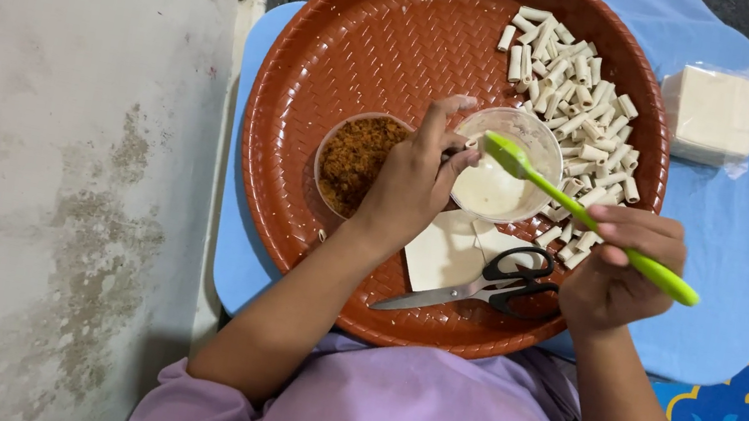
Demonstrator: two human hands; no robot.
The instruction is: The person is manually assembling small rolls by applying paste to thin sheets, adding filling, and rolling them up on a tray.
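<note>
Round brown woven-pattern tray (342, 43) on blue mat (715, 298). Heap of small rolled pastry tubes (577, 92) at tray's 2 o'clock. Packet of pale wrapper sheets (712, 115) off tray, 3 o'clock side. Scissors (483, 288) at 6 o'clock, lying over cut wrapper square (441, 252). Bowl of brown shredded filling (352, 161) near centre-left; bowl of white paste (502, 176) at centre. Left hand (415, 182) pinching one small roll at paste bowl's rim. Right hand (623, 272) closed around green brush (586, 216), bristle end over paste bowl.
</note>
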